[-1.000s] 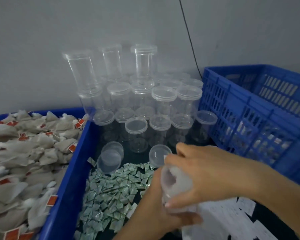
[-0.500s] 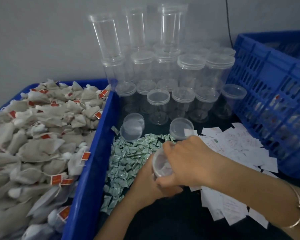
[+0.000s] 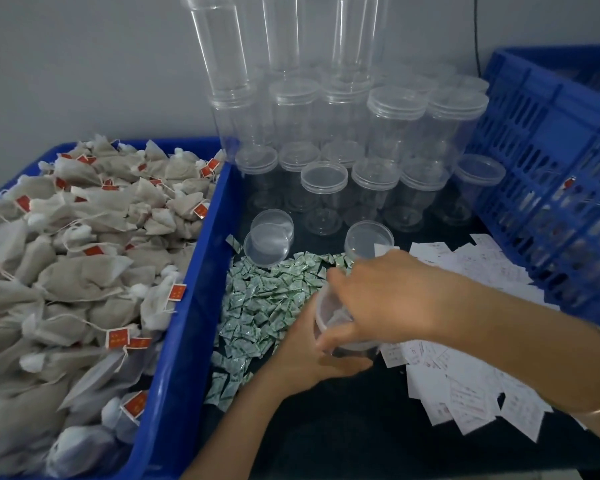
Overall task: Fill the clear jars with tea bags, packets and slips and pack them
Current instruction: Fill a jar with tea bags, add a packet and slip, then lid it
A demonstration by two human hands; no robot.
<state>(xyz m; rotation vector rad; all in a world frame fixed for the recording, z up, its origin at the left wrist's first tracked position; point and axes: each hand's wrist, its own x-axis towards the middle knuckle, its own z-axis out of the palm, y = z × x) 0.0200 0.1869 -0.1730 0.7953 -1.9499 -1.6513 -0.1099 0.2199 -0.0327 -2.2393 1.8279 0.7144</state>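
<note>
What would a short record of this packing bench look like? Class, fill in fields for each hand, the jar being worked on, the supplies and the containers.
left hand: grips the jar from below
right hand: spans the jar's mouth, thumb on its side
jar contents: something white inside, blurred
tea bags: heaped in the blue bin, left
green packets: loose pile beside the bin
white slips: spread on the right
empty jars: lidded, stacked at the back
loose lids: three, in front of the jars
blue crate: far right

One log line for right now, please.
jar: open | left hand: holds jar body | right hand: grips jar rim | spot: between green packets and white slips
</note>
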